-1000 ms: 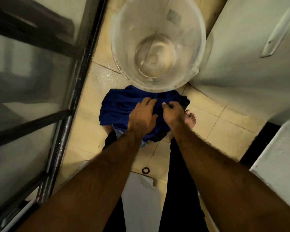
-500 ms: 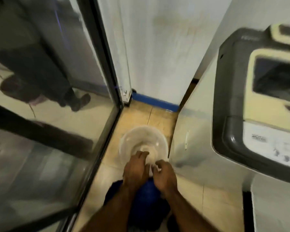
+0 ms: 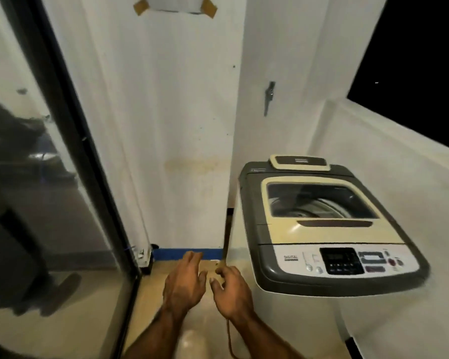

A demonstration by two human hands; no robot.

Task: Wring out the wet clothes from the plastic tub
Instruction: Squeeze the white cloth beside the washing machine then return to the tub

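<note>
Slipping is risked w/ both hands empty, left hand [image 3: 184,282] and right hand [image 3: 231,294] grips released, over tiled floor [image 3: 151,288]; tub & clothes unseen.

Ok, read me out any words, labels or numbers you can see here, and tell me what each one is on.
"DIGITAL": on the washing machine control panel, at its left end.
Small plate on the raised part at the back of the lid: too blurred to read.
Dark display and button labels on the panel: too small and blurred to read.
Taped sheet on the wall: no text legible.
</note>
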